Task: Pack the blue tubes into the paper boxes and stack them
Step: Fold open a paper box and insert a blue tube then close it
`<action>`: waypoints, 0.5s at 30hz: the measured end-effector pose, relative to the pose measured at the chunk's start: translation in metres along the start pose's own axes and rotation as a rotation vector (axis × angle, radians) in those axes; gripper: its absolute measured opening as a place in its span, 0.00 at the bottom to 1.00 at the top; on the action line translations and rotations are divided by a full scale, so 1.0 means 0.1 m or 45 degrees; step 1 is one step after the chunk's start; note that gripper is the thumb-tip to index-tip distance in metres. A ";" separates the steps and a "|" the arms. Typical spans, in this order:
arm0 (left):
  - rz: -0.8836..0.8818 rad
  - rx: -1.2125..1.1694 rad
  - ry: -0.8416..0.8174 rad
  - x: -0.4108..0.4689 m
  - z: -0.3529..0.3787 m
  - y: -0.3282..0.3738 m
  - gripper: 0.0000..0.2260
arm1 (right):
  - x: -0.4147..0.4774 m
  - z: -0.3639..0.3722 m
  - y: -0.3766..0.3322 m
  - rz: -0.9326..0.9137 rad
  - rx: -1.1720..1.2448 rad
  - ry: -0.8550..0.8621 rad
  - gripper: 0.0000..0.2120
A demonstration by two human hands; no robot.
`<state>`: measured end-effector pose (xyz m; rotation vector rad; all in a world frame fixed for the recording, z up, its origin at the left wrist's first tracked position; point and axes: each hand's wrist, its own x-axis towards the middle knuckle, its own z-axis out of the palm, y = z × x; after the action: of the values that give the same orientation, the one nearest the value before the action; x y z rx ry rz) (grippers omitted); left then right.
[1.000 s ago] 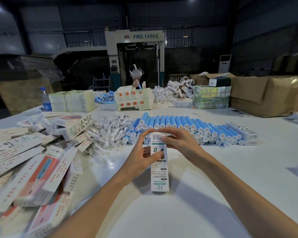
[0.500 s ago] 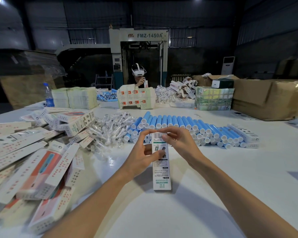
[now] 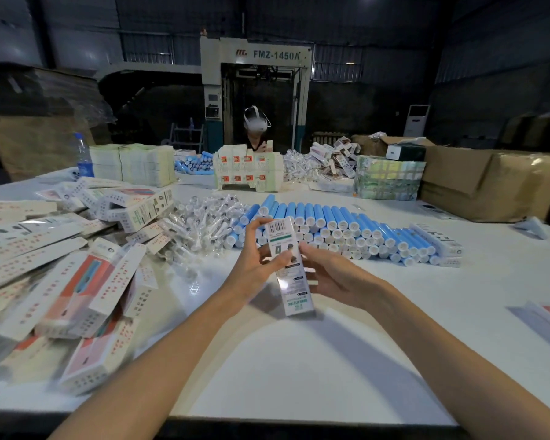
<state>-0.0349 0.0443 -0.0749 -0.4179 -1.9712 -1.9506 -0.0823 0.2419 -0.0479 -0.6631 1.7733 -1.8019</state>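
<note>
Head view. Both hands meet over the near middle of the white table.

Left hand: clamped on the upper part of a paper box, thumb across its printed face, fingers round its left edge.
Right hand: curled against the same box's right edge, thumb at the side.

The box is long and narrow, tilted, with the barcode end far and raised and the near end low toward the table. Whether that end touches the table is unclear. The far end looks closed, so the contents cannot be seen.

Blue tubes: a loose stacked row just beyond the hands, lying on the table with white caps facing near. None sit in any container.
At the row's right end: two white boxes lying flat.
Left of the tubes: a heap of small clear-wrapped parts.
Left side: a sprawl of printed boxes with red and blue faces, overlapping.
Far left: water bottle beside stacks of flat cartons.
Far right: large cardboard carton, flaps open.
Far middle: a second person behind a block of boxes.
</note>
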 end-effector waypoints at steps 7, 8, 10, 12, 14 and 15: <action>0.010 0.228 -0.155 -0.01 0.11 -0.13 0.32 | -0.47 -0.05 0.14 0.018 -0.167 0.060 0.25; 0.013 0.327 -0.153 -0.01 0.15 -0.12 0.32 | -0.55 -0.07 0.13 0.016 -0.252 0.118 0.27; 0.049 0.549 -0.165 -0.05 0.21 -0.12 0.33 | -0.71 -0.14 0.11 -0.022 -0.467 0.298 0.25; 0.174 0.758 -0.230 -0.12 0.24 -0.17 0.30 | -0.90 -0.28 0.12 -0.094 -0.664 0.521 0.16; 0.289 0.854 -0.306 -0.17 0.25 -0.22 0.23 | -1.11 -0.51 0.16 -0.155 -0.861 0.745 0.11; 0.334 0.898 -0.328 -0.18 0.24 -0.23 0.19 | -1.23 -0.64 0.19 -0.144 -0.982 0.846 0.11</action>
<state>-0.0294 0.0682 -0.1031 -0.7030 -2.4429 -0.9876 -0.0331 0.3713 -0.0664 -0.4517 2.9913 -1.4531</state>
